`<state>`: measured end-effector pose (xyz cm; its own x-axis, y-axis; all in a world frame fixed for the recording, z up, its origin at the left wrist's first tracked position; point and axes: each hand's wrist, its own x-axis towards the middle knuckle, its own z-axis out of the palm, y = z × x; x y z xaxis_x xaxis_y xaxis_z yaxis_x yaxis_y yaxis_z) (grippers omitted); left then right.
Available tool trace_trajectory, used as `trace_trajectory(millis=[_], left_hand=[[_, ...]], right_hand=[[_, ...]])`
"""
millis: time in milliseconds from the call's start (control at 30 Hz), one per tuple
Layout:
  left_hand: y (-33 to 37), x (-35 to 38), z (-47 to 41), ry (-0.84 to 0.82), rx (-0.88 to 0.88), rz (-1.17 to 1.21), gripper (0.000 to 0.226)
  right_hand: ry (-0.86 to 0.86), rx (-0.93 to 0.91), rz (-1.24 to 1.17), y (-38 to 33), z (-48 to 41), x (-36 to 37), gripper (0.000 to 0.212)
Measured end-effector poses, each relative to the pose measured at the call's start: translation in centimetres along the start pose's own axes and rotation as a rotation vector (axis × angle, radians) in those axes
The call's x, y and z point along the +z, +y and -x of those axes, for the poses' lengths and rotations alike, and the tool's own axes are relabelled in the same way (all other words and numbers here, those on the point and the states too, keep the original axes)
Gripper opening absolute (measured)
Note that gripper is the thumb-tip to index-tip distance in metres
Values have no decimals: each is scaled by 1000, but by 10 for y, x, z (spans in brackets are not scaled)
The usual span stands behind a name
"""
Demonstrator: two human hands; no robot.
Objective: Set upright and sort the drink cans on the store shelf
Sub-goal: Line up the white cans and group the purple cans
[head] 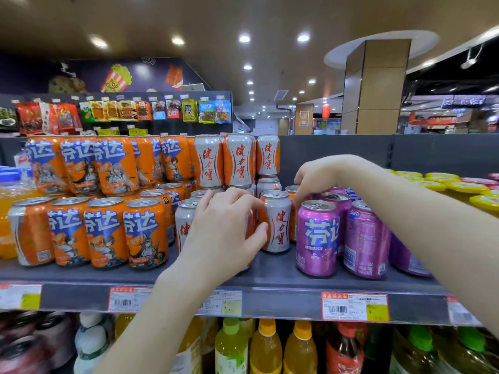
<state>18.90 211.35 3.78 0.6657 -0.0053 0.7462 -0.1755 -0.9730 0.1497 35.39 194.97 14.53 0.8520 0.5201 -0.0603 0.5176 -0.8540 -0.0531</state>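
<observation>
Drink cans stand upright on the grey shelf (272, 268). Orange cans (145, 233) fill the left, silver-and-orange cans (276, 222) the middle, purple cans (317, 238) the right. More orange and silver cans are stacked in a second layer behind. My left hand (224, 233) is wrapped around a silver-and-orange can (250, 225) in the front row, which it mostly hides. My right hand (316, 178) reaches over the purple cans, with its fingers curled down around another silver-and-orange can (292, 189) further back. Only that can's top and a strip of its side show.
Price labels (355, 306) line the shelf's front edge. Bottles (266, 349) of yellow and red drinks stand on the shelf below. Yellow and pink lids (442, 184) lie at the far right. A bottle of orange drink (8, 209) stands at the far left. Snack packets (127, 110) hang behind.
</observation>
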Motion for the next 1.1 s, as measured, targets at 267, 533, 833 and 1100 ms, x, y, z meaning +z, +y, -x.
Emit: trace_trajectory(millis=[267,533,833,1100], left_hand=[[-4,-1,6,11,9,12,37],[0,6,5,27,9,-60,40],[-1,3,12,172,-58,-53,44],[-15,0,31,146,-36,-47,49]], right_hand=[[105,-15,-110,11,11,-4,49],[529,-116,-481,7,54,-26,76],[585,-197,-644,-44,106,-9,62],[551,-20,-381,-71,106,21,52]])
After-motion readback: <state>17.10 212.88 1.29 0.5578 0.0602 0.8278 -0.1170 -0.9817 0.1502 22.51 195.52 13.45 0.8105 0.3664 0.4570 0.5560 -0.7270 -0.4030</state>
